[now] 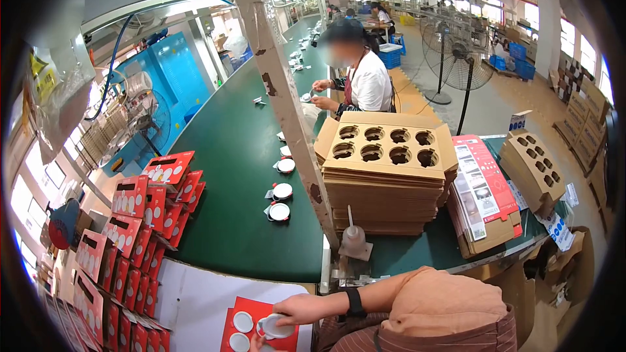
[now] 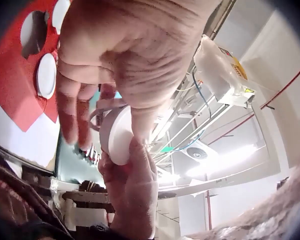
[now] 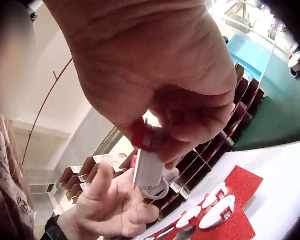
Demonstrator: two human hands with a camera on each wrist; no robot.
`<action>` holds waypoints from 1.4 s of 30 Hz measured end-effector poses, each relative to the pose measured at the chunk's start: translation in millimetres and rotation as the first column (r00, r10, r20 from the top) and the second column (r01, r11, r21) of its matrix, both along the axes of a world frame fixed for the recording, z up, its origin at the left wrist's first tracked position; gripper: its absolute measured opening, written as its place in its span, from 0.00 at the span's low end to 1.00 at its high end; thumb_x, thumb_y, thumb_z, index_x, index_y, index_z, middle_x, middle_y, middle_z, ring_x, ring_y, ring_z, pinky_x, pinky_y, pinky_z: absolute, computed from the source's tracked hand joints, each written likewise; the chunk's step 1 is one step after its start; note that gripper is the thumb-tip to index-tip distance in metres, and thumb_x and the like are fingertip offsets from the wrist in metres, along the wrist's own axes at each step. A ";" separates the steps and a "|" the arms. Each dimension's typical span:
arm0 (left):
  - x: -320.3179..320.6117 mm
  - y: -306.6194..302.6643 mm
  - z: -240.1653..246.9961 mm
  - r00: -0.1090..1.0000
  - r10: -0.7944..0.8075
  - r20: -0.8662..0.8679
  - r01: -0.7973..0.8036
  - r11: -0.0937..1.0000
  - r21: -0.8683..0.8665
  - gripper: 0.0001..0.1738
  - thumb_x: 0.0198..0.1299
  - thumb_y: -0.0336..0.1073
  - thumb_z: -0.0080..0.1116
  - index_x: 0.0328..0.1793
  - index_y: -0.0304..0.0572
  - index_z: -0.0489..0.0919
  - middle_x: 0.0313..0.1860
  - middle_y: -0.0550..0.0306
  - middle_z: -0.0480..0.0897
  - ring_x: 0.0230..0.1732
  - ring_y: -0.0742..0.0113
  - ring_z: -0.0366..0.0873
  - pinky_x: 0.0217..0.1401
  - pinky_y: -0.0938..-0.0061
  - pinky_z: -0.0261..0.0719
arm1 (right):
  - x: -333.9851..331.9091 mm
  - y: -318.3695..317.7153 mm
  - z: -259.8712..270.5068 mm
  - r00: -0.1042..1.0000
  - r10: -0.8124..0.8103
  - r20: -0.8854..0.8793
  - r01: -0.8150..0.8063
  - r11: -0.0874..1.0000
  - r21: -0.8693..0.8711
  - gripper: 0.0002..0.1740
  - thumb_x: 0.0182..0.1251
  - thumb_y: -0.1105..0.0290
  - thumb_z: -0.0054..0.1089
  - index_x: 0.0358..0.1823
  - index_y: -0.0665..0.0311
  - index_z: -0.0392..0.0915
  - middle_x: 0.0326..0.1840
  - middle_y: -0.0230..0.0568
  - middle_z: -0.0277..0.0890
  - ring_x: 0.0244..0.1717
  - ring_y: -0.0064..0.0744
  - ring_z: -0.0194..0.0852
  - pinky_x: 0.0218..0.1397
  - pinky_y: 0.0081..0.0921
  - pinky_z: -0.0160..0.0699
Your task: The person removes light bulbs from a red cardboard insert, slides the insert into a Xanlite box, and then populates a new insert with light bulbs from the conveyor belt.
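Note:
In the head view, my right hand (image 1: 298,309) pinches a white round disc (image 1: 277,328) over a red card (image 1: 250,303). Two white discs (image 1: 243,321) lie at the card's left. The right wrist view shows the held disc (image 3: 149,169) edge-on, a ring at its side, between the right thumb and fingers. My left hand (image 3: 112,207) is beside its lower edge, thumb raised and fingers loosely bent. From the left wrist, the left hand (image 2: 132,50) has its longer fingers extended past the disc (image 2: 119,135); whether its thumb touches the disc is unclear.
Red printed boxes (image 1: 127,241) stand in rows at the left. Several white discs (image 1: 280,212) lie on the green belt (image 1: 222,208). Beyond a post (image 1: 280,85) are stacked cardboard inserts (image 1: 385,189), a white bottle (image 1: 353,238) and a seated person (image 1: 368,81).

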State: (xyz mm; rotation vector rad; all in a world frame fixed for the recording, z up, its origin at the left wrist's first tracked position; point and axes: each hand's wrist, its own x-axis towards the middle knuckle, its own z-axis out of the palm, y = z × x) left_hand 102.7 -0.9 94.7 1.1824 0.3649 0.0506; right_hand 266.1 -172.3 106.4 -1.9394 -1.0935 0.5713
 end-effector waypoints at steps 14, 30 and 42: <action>-38.9 38.1 -66.4 0.777 0.307 -0.550 -0.244 0.952 0.186 0.31 0.62 0.42 0.53 0.69 0.34 0.62 0.44 0.46 0.76 0.20 0.67 0.77 0.20 0.75 0.78 | -1.3 25.2 -30.1 0.908 -0.071 -0.414 0.037 0.995 -0.088 0.17 0.68 0.63 0.55 0.46 0.73 0.74 0.29 0.40 0.77 0.26 0.25 0.76 0.29 0.24 0.75; -27.1 20.4 -54.0 0.809 0.253 -0.530 -0.305 0.952 -0.012 0.18 0.63 0.38 0.51 0.56 0.44 0.63 0.39 0.55 0.72 0.19 0.72 0.75 0.18 0.76 0.72 | -33.4 93.3 -55.0 0.986 0.035 0.161 -0.017 0.994 -0.111 0.13 0.61 0.65 0.57 0.38 0.70 0.71 0.33 0.59 0.77 0.36 0.57 0.77 0.37 0.47 0.75; -23.8 12.6 -96.8 0.931 0.151 -0.331 -0.298 0.837 -0.458 0.21 0.64 0.33 0.54 0.57 0.52 0.56 0.44 0.55 0.73 0.29 0.66 0.80 0.26 0.72 0.82 | -28.6 92.6 -68.9 0.938 0.087 0.336 -0.025 0.983 -0.184 0.14 0.67 0.60 0.49 0.38 0.67 0.68 0.28 0.60 0.76 0.30 0.62 0.76 0.33 0.52 0.74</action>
